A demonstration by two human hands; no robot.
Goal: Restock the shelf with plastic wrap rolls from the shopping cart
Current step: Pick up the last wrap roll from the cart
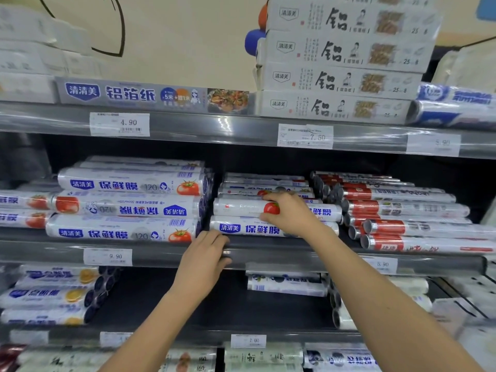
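- The plastic wrap roll (241, 208) in hand lies on the middle shelf (295, 255), in the centre stack. It sits on top of and just behind the front roll (255, 229).
- Its long axis runs left to right, parallel to the shelf's front edge.
- The right grip (288, 213) is clamped on this roll right of its middle, with the fingers curled over the top and the thumb on the front face. Most of the free length therefore extends to the left of the grip.
- The left grip (205, 255) is nearer the roll's left end. It rests on the shelf lip just below the front roll's left end, with the fingers nearly straight and holding nothing.
- Left limit: the stack of 120 rolls (126, 210) stands just beside the centre stack, with only a narrow dark gap between them.
- Right limit: the red-labelled rolls (402, 210) lie near, with their end caps turned toward the centre stack.
- Behind the held roll, more rolls fill the row, so I judge there is little room to push it back.
- Above the stack, open room remains up to the upper shelf (241, 127).
- I judge the coming move to be seating the roll square. The lip is low, so a forward roll-off is the risk.
- The shopping cart is not in view.
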